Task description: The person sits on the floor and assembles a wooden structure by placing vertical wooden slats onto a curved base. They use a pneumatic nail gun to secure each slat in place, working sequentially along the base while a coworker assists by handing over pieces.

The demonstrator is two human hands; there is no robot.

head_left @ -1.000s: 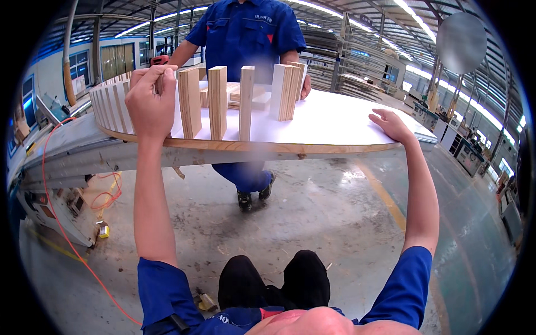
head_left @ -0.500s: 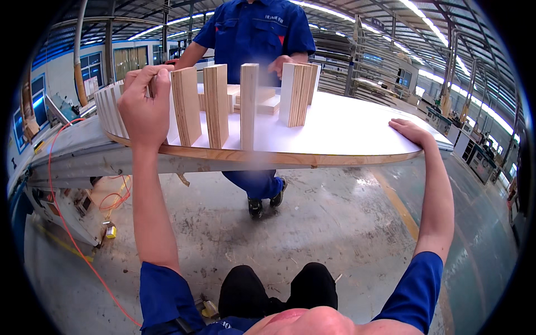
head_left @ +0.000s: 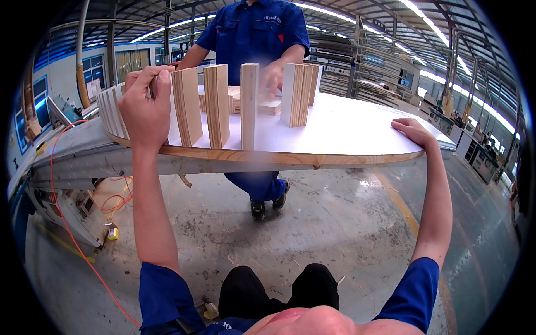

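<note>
Workshop hall, steel roof, strip lights, grey worktop (head_left: 56, 153) at the left under a big rounded white board (head_left: 340, 131) with a bare wood rim. From where I stand:

Left hand (head_left: 146, 109): fingers curled in, thumb against them, pinching the top of a wooden slat (head_left: 153, 89) near the board's front left. Slat mostly hidden behind the hand; what shows looks upright, long axis vertical.

Right hand (head_left: 412, 132): nothing in it. Fingers stretched out, loosely together, lying on the board near its right end. Thumb unclear.

Pose: both arms reach forward, wide apart. Left forearm goes nearly straight up, wrist raised, back of hand toward the person. Right forearm leans slightly, wrist bent inward over the rim, palm down.

Just right of the left hand, three upright blocks (head_left: 216, 106) spaced out along the front, long axes vertical; a thicker upright block (head_left: 297, 95) farther right, set back. Row of thin strips (head_left: 109, 114) stands along the left curve. Co-worker (head_left: 251, 33) opposite, in blue, one hand (head_left: 273, 77) above some flat wood pieces (head_left: 269, 107); the other is hidden. Orange hose (head_left: 61, 215) trails down at left.
</note>
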